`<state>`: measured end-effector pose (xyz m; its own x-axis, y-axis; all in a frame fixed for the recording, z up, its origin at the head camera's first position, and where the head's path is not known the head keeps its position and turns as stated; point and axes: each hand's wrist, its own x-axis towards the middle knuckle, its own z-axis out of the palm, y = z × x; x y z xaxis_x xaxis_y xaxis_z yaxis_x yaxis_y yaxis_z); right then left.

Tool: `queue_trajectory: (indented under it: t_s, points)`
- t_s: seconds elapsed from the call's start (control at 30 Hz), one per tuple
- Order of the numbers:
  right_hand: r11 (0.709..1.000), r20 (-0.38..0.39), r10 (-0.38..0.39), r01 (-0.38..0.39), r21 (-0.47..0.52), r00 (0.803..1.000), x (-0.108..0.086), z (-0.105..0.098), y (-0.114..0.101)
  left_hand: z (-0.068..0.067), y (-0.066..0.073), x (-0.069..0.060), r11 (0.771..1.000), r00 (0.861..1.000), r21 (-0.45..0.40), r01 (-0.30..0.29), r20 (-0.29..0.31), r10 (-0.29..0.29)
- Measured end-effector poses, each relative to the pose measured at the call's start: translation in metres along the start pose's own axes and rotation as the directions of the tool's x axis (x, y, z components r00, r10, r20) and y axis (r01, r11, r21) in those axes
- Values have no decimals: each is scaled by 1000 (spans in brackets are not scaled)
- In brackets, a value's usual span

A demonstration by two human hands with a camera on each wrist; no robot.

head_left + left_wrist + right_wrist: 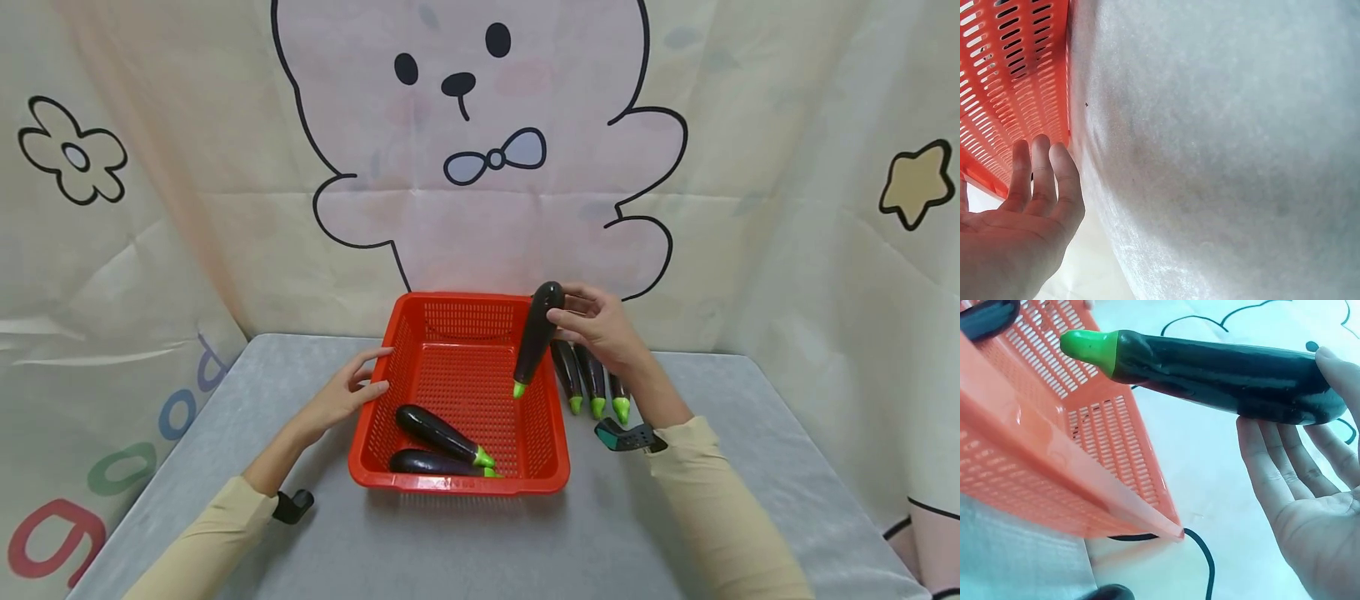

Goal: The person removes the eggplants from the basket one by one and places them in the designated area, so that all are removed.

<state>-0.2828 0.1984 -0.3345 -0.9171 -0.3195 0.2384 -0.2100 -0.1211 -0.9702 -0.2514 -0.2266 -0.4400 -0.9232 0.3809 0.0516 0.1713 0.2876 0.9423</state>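
My right hand [596, 325] pinches a dark eggplant [538, 333] by its thick end, over the right wall of a red plastic basket [457, 483]. The right wrist view shows thumb and fingers on either side of this eggplant [1222, 375], its green stem end toward the basket. Inside the basket, an eggplant [438, 432] and another eggplant [435, 462] lie near the front wall. At the basket's left side my left hand [345, 392] touches the rim; in the left wrist view its fingers [1041, 169] lie against the slotted wall, loosely bent.
Right of the basket lie several eggplants [591, 375] side by side, partly behind my right hand. The grey cloth-covered table [465, 550] meets a backdrop [480, 217] with a cartoon bear. Each wrist wears a dark strap-on device [628, 436].
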Motion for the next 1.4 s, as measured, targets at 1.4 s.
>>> queue_trajectory:
  t_s: [1.4]
  points:
    - [996,-118,-90,90,-8,989,-61,-90,-14,0,1,0,1000,1000,-14,14,2,-14]
